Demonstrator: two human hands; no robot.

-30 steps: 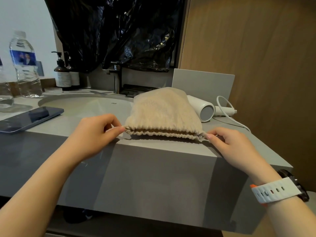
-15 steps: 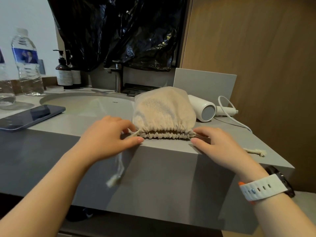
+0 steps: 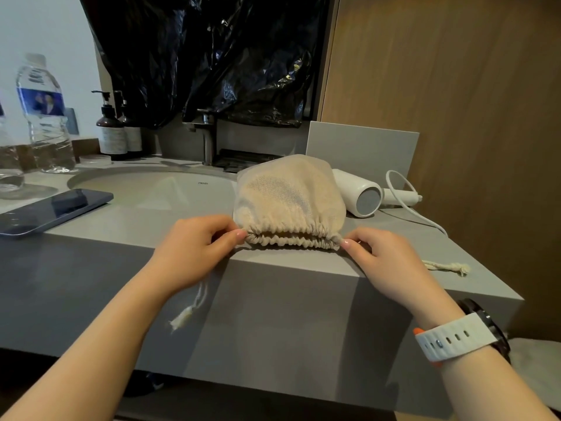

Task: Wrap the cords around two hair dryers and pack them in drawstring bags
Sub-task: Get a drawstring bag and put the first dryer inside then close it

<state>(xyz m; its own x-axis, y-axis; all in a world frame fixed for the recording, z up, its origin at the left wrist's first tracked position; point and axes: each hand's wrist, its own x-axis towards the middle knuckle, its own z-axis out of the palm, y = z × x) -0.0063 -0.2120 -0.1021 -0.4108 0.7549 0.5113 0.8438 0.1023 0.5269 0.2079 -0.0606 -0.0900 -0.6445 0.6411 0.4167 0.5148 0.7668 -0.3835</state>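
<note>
Since half a second ago, both hands have closed onto the gathered mouth of the beige woven drawstring bag (image 3: 288,196). The left hand (image 3: 194,250) pinches its left end and the right hand (image 3: 391,262) its right end. The bag lies at the grey bench's (image 3: 121,223) front edge, with a white hair dryer (image 3: 361,192) just behind its right side.

A bulging beige drawstring bag (image 3: 288,196) lies at the front edge of the counter (image 3: 121,221), mouth gathered. A white hair dryer (image 3: 359,194) lies just beside it, cord (image 3: 431,224) loose.
</note>
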